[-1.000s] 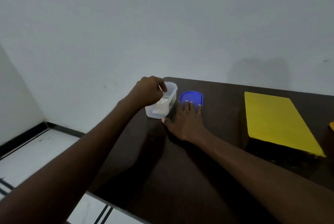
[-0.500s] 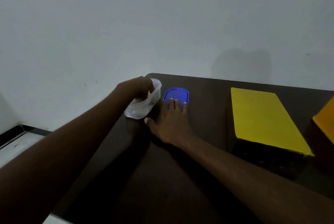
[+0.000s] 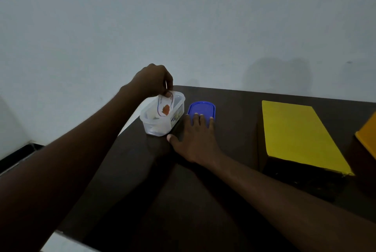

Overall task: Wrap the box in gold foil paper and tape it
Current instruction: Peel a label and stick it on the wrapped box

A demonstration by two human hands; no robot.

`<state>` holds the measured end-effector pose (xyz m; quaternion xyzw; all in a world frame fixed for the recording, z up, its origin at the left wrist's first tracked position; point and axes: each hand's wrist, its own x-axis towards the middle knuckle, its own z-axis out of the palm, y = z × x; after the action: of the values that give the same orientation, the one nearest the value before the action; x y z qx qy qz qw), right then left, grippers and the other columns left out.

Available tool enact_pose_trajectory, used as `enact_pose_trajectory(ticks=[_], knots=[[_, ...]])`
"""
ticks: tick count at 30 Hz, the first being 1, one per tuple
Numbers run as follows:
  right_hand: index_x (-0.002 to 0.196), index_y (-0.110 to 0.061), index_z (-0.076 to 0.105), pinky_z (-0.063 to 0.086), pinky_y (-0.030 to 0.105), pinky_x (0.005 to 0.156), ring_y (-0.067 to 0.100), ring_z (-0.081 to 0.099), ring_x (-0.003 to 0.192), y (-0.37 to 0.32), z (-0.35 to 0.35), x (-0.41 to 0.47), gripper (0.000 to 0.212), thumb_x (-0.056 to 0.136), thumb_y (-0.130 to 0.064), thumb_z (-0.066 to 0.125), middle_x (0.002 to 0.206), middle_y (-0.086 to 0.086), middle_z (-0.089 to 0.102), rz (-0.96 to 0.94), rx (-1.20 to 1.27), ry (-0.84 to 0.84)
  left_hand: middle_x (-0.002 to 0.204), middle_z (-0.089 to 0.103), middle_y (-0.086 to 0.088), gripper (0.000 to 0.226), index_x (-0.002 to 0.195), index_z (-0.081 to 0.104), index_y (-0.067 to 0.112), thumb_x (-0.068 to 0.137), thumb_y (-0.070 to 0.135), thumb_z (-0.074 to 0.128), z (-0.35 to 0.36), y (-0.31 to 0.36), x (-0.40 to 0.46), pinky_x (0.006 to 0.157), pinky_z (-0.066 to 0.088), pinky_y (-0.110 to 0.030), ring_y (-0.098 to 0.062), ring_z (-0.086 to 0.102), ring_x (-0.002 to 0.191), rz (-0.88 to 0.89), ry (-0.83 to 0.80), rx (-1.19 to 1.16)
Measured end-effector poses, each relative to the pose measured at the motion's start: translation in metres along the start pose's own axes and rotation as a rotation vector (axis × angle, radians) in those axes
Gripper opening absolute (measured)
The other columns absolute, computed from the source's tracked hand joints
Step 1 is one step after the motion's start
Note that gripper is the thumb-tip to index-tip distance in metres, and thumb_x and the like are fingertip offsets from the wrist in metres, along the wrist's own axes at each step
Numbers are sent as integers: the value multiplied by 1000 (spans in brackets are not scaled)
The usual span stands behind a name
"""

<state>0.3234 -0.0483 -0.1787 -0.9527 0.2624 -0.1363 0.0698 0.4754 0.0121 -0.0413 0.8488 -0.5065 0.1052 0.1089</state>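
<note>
Box (image 3: 301, 135) with the yellow-gold top is parked on the dark counter (image 3: 223, 201), off to the right of both hands and well apart from them. Only the head view is given, so everything is read from that.

Its long axis runs away from the person, slanted a bit toward the near right. The right hand (image 3: 195, 140) is clearly the nearer one; the left hand (image 3: 153, 81) is further off, past a clear plastic tub (image 3: 162, 117) at the counter's far left corner.

The left hand's fingers are curled, and a small white roll-like thing with an orange print (image 3: 165, 107) is pinched over the open tub. Probably the tape, but that can't be told for sure. The right hand is laid flat, fingers straight, fingertips resting on a blue lid (image 3: 201, 109) just beside the tub. Nothing is gripped by it.

So the next reach toward the box would likely be made rightward, and the right hand is better placed for it.

A second orange-yellow thing (image 3: 366, 135) is cut off at the right edge. The room is dim, with a plain pale wall (image 3: 183, 18) behind and pale floor with a dark skirting (image 3: 18, 154) at lower left.
</note>
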Motion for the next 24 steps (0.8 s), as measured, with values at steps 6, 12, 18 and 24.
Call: enact_pose_trajectory(ticks=[6,12,18,24], knots=[[151,-7,28,11,53,122,35,25,146,-6,-10,-4,78,92,-56,42,155,18,34,7,147,183,71,63,6,5,81,72,22,82,17,73,-30,12,-13,66,44,-27,-17,60,75,11,229,-78],[99,-16,53,55,42,71,19,58,81,-7,-58,-22,10,92,-21,57,88,4,61,71,432,741,70,71,2,1,84,74,16,84,16,74,-41,43,-35,64,55,-27,-10,62,56,45,332,-379],[109,-15,57,39,19,53,9,58,69,34,-131,-46,18,93,-9,53,73,-11,56,288,737,763,75,73,-7,8,92,75,14,89,17,68,-48,91,-39,57,59,-31,-21,70,63,128,339,-686],[98,-15,66,55,29,59,11,66,62,85,-175,-81,10,89,-21,68,78,-1,71,310,791,708,77,75,-2,9,94,77,15,88,18,70,-39,156,-28,49,46,-18,-7,60,56,317,230,-750]])
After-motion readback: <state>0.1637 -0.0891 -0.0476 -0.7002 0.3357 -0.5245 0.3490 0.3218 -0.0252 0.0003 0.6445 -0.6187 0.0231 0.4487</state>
